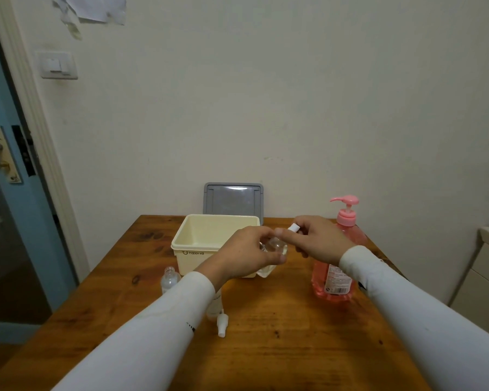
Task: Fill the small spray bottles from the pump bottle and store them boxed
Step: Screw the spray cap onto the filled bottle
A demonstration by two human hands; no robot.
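Head view: a clear small spray bottle [274,246] is gripped by the left hand [244,256], fingers [261,234] curled round its body, and is held above the wooden surface [280,334] just in front of the cream box [198,244]. A white spray cap [293,228] is pinched at the bottle's top by the right hand [318,239]; whether the cap is seated on the neck cannot be told. Behind the right wrist the pink pump bottle [335,275] is seen standing upright on the surface. The open box is set near the far edge, with a grey lid [233,201] propped behind it against the wall. A second, uncapped small bottle [170,279] stands to the left of the left forearm. A white spray head [222,324] lies on the surface beside the left sleeve [153,328].
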